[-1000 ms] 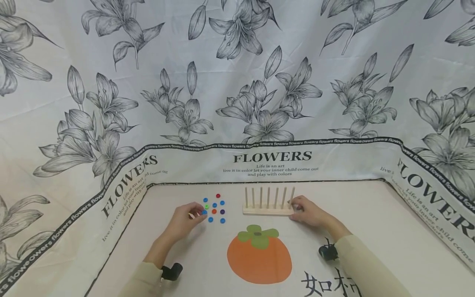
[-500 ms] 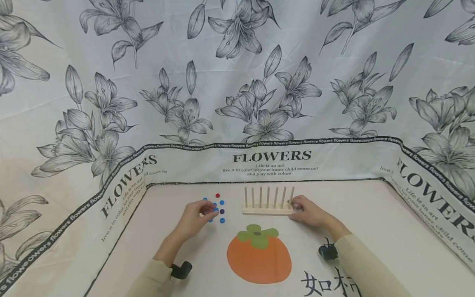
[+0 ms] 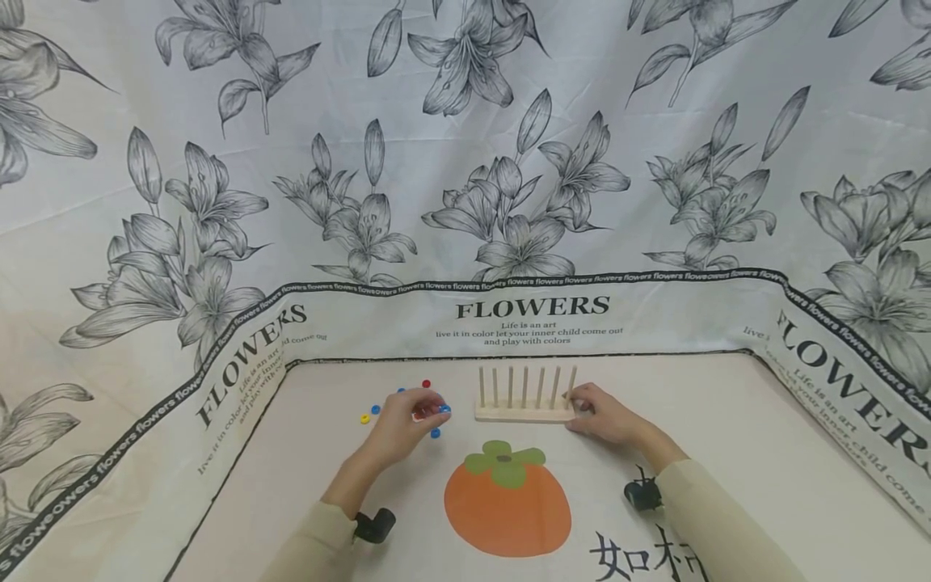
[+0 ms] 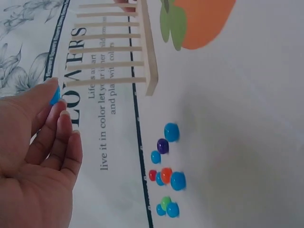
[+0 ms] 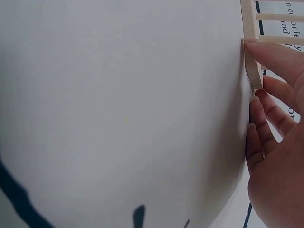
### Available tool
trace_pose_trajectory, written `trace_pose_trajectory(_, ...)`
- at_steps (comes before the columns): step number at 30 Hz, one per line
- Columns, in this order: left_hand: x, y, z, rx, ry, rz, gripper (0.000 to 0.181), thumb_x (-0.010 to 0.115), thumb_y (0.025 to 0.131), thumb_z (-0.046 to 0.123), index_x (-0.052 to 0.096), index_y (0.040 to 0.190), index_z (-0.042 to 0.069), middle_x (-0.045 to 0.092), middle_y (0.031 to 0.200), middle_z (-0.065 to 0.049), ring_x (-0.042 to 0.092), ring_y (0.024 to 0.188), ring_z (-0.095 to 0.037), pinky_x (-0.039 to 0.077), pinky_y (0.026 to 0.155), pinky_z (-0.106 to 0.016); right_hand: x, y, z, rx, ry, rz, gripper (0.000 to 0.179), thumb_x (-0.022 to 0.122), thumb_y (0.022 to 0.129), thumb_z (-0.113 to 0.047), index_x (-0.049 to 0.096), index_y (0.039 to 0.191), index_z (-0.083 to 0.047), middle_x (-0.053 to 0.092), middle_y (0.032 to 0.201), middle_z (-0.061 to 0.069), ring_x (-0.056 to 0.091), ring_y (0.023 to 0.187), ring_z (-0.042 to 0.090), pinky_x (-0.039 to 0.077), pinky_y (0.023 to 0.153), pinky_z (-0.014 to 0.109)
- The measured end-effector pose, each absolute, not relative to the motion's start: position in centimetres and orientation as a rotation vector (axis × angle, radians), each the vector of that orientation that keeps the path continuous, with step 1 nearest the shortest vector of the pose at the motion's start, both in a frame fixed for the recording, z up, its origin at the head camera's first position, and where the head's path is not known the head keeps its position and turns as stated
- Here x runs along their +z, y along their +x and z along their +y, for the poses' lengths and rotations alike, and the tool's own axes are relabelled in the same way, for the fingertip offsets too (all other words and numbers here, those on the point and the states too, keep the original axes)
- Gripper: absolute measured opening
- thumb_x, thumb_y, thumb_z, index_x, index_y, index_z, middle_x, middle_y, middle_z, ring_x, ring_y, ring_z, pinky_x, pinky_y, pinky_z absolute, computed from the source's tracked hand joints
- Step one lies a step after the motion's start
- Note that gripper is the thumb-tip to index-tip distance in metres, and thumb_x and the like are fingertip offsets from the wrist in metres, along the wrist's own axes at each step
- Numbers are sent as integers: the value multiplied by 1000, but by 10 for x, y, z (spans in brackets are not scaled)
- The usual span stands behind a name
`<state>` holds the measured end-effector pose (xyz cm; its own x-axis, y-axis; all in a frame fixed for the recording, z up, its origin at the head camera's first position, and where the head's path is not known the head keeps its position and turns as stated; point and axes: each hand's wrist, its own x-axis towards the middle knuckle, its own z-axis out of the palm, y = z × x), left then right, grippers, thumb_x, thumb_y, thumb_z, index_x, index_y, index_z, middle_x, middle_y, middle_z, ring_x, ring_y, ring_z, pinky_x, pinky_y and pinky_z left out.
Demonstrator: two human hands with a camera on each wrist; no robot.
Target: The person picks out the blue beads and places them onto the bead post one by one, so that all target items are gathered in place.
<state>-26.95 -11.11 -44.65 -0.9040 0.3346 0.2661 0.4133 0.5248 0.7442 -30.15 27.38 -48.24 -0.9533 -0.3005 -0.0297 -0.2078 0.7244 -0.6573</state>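
Observation:
My left hand (image 3: 400, 424) pinches a blue bead (image 4: 55, 96) between thumb and index fingertips; the other fingers curl loosely below it. That hand hovers over the loose beads, left of a wooden peg rack (image 3: 512, 414) with a row of upright pegs. At the rack's right end, my right hand (image 3: 602, 416) grips the base, its thumb (image 5: 266, 50) on the near side and fingers behind. Loose on the cloth lie a purple bead (image 4: 163, 146), an orange bead (image 4: 166, 175), a green bead (image 4: 166, 203) and several blue ones, partly hidden by the left hand in the head view.
A yellow bead (image 3: 365, 419) and a blue bead (image 3: 375, 410) lie left of the left hand, a red bead (image 3: 427, 384) behind it. The cloth carries a printed orange persimmon (image 3: 507, 513) in front of the rack. A flower-patterned curtain (image 3: 524, 202) rises at the back.
The left hand has moved right, toward the rack, carrying the blue bead away from the group's left side. A yellow and a blue bead now show behind it. The right hand keeps its place.

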Motion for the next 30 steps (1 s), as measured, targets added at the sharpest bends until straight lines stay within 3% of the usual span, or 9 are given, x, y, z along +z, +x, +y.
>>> trace_pose_trajectory(9,-440,-273,-89,-1342,-736,-2657,15,75,95,21,72,107,12,67,90,6,62,85,-13,56,77,-27,-484,-300,276,-1032,-418,2800,56,76,91,-21,55,138,2,53,133,17,52,110,29,47,95,50)
trace_pose_trajectory(30,-443,-278,-51,-1399,-861,-2588,11,75,95,20,72,103,13,68,90,7,63,85,-9,57,81,-30,-488,-305,277,-1028,-413,2782,57,76,92,-27,55,139,-3,52,134,15,51,114,30,45,100,53)
